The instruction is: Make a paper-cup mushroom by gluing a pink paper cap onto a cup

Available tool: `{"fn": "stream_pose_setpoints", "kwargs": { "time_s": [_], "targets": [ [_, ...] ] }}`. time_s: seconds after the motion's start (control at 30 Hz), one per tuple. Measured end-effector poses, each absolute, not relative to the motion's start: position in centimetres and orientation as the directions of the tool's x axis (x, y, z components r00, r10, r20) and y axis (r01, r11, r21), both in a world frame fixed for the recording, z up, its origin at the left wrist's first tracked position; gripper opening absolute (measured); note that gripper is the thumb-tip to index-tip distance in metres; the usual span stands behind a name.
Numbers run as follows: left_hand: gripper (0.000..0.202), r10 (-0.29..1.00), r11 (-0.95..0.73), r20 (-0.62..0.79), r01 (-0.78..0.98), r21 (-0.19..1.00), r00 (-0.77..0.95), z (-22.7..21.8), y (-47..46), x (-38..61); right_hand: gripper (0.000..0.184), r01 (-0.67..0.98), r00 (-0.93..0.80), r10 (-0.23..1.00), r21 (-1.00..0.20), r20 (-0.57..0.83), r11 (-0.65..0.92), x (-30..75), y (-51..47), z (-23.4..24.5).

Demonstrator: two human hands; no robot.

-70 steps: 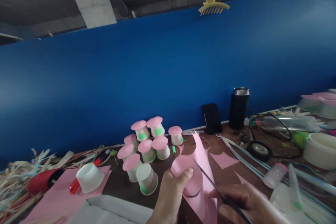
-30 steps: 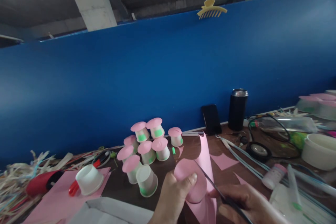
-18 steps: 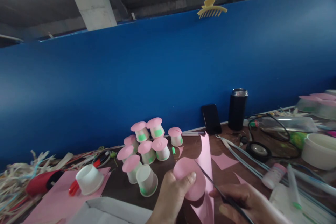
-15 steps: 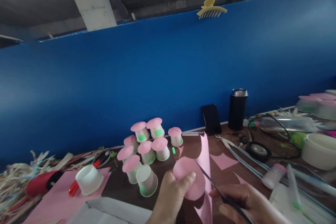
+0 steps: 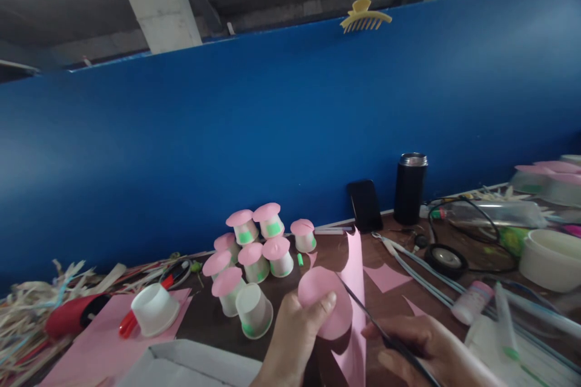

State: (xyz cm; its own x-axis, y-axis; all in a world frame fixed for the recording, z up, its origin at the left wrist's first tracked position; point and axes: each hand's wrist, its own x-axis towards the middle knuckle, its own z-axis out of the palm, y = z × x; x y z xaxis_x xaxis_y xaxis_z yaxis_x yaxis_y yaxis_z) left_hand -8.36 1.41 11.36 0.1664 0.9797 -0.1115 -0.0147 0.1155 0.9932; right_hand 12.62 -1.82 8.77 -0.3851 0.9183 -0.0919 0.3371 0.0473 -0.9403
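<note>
My left hand [image 5: 295, 329] pinches a round pink paper disc [image 5: 325, 311], thumb on top and fingers hidden beneath. My right hand [image 5: 422, 344] is closed around dark scissors [image 5: 374, 321]; only one long thin blade shows clearly, its tip at the disc's upper right edge. A curled pink paper strip [image 5: 354, 272] hangs along the disc's right side. Left of my left hand stands an upturned white paper cup [image 5: 253, 311] with a green patch. Behind it are several similar cups topped with pink discs [image 5: 250, 254].
Pink scraps [image 5: 387, 278] lie on the brown table. A phone [image 5: 365, 205] and a black flask [image 5: 410, 190] stand against the blue partition [image 5: 290, 133]. To the left, a white cup [image 5: 154, 309] sits on pink paper [image 5: 86, 344]; a white box [image 5: 190, 363] is in front. Cords and bottles crowd the right.
The disc has turned or tilted slightly and shifted a little up and left with my left hand. The scissors keep nearly the same position.
</note>
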Motion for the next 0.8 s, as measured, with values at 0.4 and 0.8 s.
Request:
{"fn": "stream_pose_setpoints", "kwargs": {
  "time_s": [0.4, 0.8],
  "targets": [
    [0.051, 0.990, 0.120, -0.108, -0.140, 0.983, 0.090, 11.0, 1.6, -8.0, 0.048, 0.333, -0.397, 0.915, -0.940, -0.066, 0.076, 12.5, -1.6, 8.3],
    [0.051, 0.992, 0.089, -0.102, -0.168, 0.982, -0.073, 11.0, 1.0, -7.0, 0.027, 0.369, -0.305, 0.952, -0.923, -0.006, 0.112, 11.5, -1.9, 8.0]
  ]
}}
